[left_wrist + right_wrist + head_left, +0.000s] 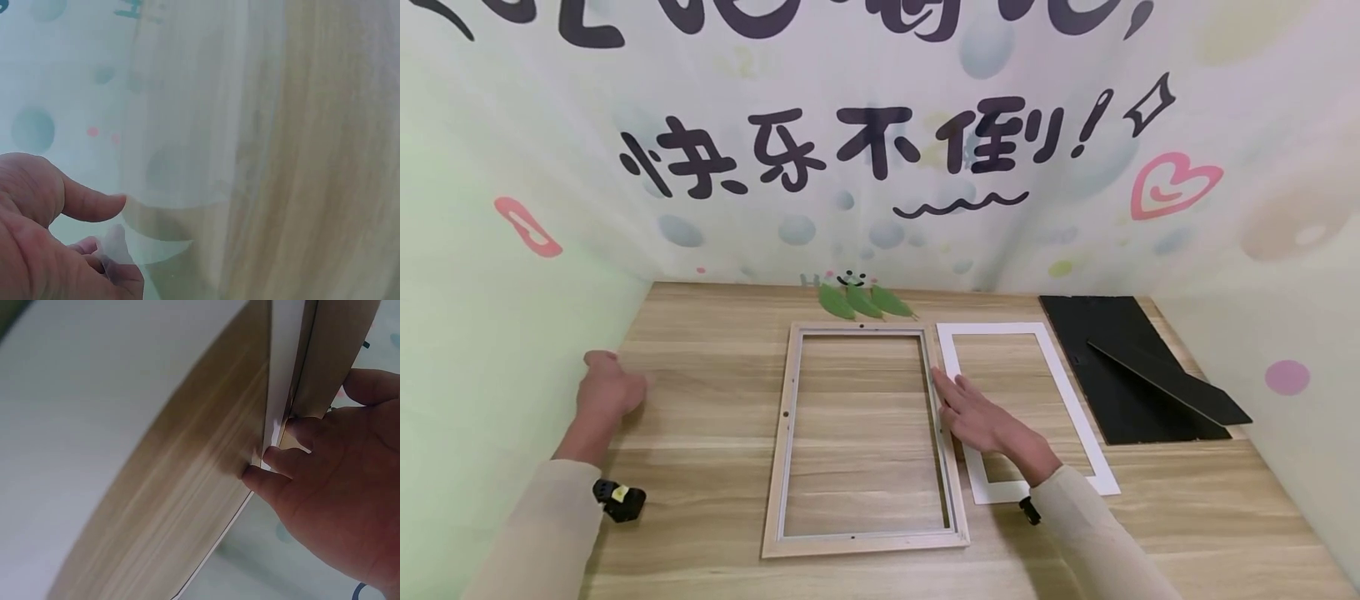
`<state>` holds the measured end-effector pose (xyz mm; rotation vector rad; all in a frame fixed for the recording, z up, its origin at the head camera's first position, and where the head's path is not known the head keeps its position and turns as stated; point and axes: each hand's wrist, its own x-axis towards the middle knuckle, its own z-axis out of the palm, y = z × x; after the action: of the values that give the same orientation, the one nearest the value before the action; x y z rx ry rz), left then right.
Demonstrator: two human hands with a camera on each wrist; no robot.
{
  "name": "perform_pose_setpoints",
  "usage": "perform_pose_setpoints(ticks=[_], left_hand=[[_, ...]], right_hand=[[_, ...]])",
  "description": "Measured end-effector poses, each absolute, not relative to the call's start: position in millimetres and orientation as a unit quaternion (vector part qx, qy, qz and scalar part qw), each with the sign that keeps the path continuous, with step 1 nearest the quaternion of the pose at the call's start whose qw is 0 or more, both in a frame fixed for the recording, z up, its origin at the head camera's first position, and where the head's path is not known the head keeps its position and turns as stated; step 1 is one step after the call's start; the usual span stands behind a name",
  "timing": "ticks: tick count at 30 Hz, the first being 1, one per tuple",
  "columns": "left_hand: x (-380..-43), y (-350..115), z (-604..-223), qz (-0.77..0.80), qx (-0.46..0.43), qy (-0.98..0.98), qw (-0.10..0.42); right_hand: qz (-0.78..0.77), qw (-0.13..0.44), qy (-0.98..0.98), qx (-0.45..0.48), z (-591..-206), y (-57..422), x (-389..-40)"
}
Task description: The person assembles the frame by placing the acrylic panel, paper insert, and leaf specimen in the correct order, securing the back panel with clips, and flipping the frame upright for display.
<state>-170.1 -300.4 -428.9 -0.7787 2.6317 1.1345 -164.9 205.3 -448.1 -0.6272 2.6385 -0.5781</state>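
My left hand [606, 390] is at the table's left edge, with its fingers curled. In the left wrist view, that hand [56, 231] holds the edge of a clear sheet [187, 125], which shows mostly by its reflections. My right hand [981, 417] lies with fingers extended, their tips against the right side of the wooden picture frame [778, 450]. Beneath the same hand is a white mat board [1058, 367] with a rectangular opening. In the right wrist view, the right hand's fingers [269, 481] touch down by the frame side.
Three green leaves [863, 302] lie behind the frame. A black backing board [1120, 358] with its stand leg [1172, 385] raised sits at the right. The wood-grain table [700, 517] meets a printed cloth backdrop [850, 233] at the back and sides.
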Motion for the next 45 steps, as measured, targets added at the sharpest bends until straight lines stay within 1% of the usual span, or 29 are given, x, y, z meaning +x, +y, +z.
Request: perform_pose_setpoints(ticks=[5, 17, 27, 36, 45], left_hand=[[-167, -298, -418, 0.377, -0.252, 0.888, 0.081], [-162, -296, -402, 0.353, -0.244, 0.903, 0.018], [-160, -295, -391, 0.362, -0.225, 0.905, -0.01], [-157, -288, -374, 0.376, -0.208, 0.901, -0.06], [-154, -271, -346, 0.368, -0.208, 0.899, -0.112]], right_hand=[[-0.212, 0.179, 0.935, -0.222, -449, 206, -164], [-0.214, 0.169, 0.934, -0.231, -451, 205, -164], [-0.215, 0.173, 0.935, -0.222, -451, 203, -164], [-0.22, 0.178, 0.934, -0.216, -452, 204, -164], [-0.221, 0.178, 0.937, -0.205, -452, 204, -163]])
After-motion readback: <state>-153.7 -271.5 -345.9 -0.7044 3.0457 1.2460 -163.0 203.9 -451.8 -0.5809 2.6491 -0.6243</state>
